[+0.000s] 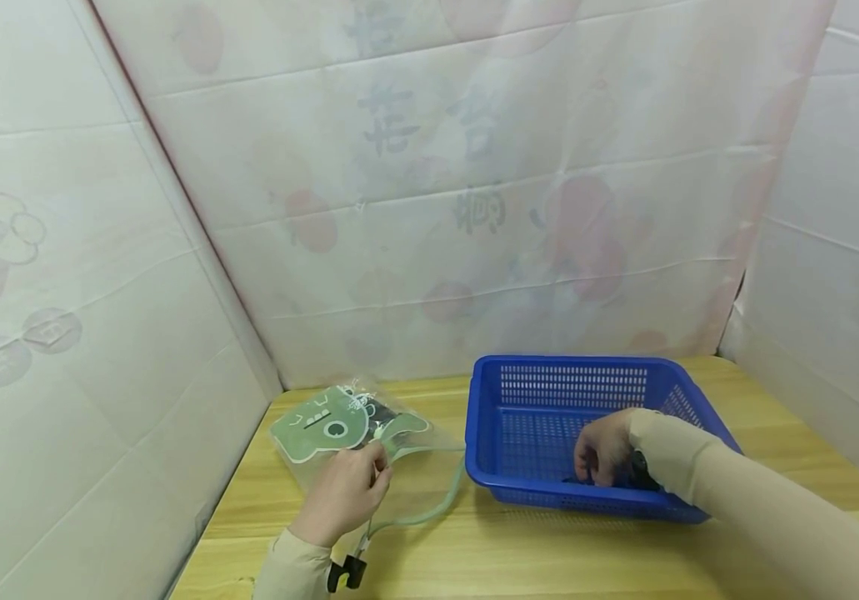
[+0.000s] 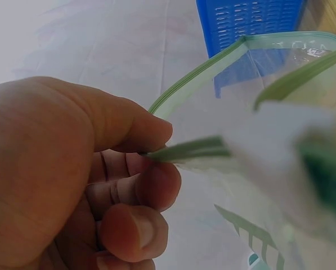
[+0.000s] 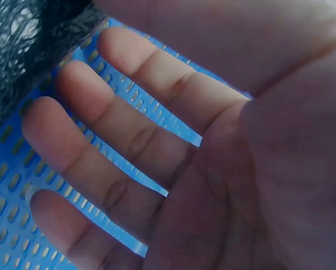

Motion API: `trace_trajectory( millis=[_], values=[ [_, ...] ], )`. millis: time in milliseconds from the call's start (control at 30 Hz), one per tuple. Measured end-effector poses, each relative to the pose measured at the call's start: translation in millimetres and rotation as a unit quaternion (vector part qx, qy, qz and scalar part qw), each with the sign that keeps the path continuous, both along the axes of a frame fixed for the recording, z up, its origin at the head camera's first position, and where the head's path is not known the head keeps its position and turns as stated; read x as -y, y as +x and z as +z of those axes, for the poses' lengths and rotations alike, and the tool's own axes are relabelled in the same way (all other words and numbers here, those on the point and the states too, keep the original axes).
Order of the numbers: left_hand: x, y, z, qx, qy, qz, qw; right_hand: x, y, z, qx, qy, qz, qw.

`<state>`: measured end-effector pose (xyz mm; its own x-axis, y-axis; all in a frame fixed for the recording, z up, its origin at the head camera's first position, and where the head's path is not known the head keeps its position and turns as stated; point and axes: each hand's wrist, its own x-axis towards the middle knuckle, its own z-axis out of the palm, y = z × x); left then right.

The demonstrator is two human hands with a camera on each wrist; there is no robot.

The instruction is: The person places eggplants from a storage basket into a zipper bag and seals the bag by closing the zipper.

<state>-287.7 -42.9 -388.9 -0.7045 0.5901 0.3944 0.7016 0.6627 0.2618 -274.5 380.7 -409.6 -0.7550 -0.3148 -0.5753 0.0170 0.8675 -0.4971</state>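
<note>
My left hand (image 1: 347, 492) pinches the green edge of a clear zip bag (image 1: 327, 423) between thumb and fingers. Its mouth (image 2: 291, 40) gapes in the left wrist view, facing the basket. A green cartoon face is printed on the bag, and something dark shows through the plastic. My right hand (image 1: 609, 446) reaches down into a blue plastic basket (image 1: 579, 360) near its front wall. In the right wrist view the fingers (image 3: 61, 135) are spread and loosely extended beside a shiny, dark, plastic-wrapped item (image 3: 27, 50). The thumb's tip and most of that item are hidden.
Both things stand on a wood-grain table (image 1: 249, 508), the bag left of the basket. Printed white sheets (image 1: 414, 250) hang behind the table and along both sides. A small black clip-like device (image 1: 347, 573) sits by the left wrist.
</note>
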Motion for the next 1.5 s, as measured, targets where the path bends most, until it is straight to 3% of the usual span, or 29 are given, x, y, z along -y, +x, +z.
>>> trace_trajectory(
  millis=[767,1000,1233,1500],
  values=[
    [0.3,-0.7,-0.8,-0.005,-0.002,-0.004,1.0,-1.1,-3.4,-7.8,-0.002,-0.015,0.004,0.9999],
    [0.0,-0.7,-0.2,-0.001,-0.002,-0.005,1.0,-1.9,-8.2,-12.6,-0.024,-0.068,-0.005,0.9974],
    [-0.1,-0.2,-0.8,-0.009,0.002,-0.002,1.0,-7.1,-16.1,-25.8,-0.09,-0.11,-0.039,0.9891],
    [-0.6,-0.2,-0.6,-0.006,0.003,-0.005,1.0,-9.4,-20.2,-28.5,-0.185,-0.079,-0.049,0.9782]
  ],
)
